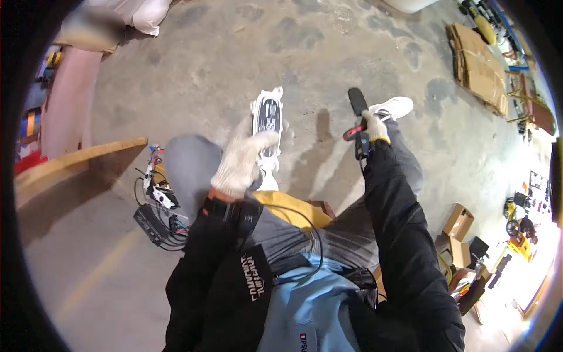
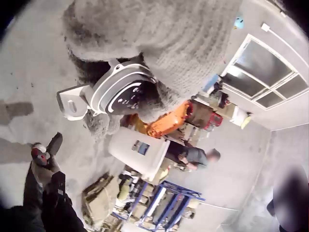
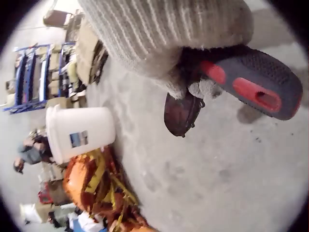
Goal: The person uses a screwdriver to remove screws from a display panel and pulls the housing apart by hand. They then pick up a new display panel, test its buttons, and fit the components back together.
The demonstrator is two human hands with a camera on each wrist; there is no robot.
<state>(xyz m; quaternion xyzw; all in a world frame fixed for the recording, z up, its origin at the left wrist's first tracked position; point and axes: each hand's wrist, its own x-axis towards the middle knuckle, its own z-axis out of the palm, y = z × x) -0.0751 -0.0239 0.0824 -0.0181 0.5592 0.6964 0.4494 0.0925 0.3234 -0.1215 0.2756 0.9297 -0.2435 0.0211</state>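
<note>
Head view: person seated, gloved left hand (image 1: 243, 161) curled round a white plastic panel w/ black display face (image 1: 267, 120), held up over the left knee, above the concrete floor (image 1: 328, 53). Gloved right hand (image 1: 373, 126) gripped round a black-and-red-handled tool (image 1: 356, 126), prob. a screwdriver or similar; tip not visible, can't tell which type. The two hands are near each other but apart; tool isn't touching the panel.

Left wrist view: glove fingers wrap the panel's rim, black oval face w/ small markings (image 2: 126, 92) showing, a white bracket end (image 2: 72, 102) sticking out past the grip. No screws or wires seen on it from here.

Right wrist view: fingers closed tight on the tool handle (image 3: 256, 82), red inserts on black rubber; dark rounded end below the glove is blurred.

Beside the left knee on the floor: a tangle of wires w/ black boxes and connectors (image 1: 157, 202), just next to a wooden beam (image 1: 76, 158). A white bucket (image 3: 79, 133) and an orange heap w/ yellow straps (image 3: 94, 186) sit farther off; cardboard (image 1: 478, 67) at the far edge.

Progress, as a judgement: panel looks already free of whatever it mounted to, w/ electronics lying separate, so removal seems done. Tool is in hand but not engaged, so any work on the panel itself hasn't begun.
</note>
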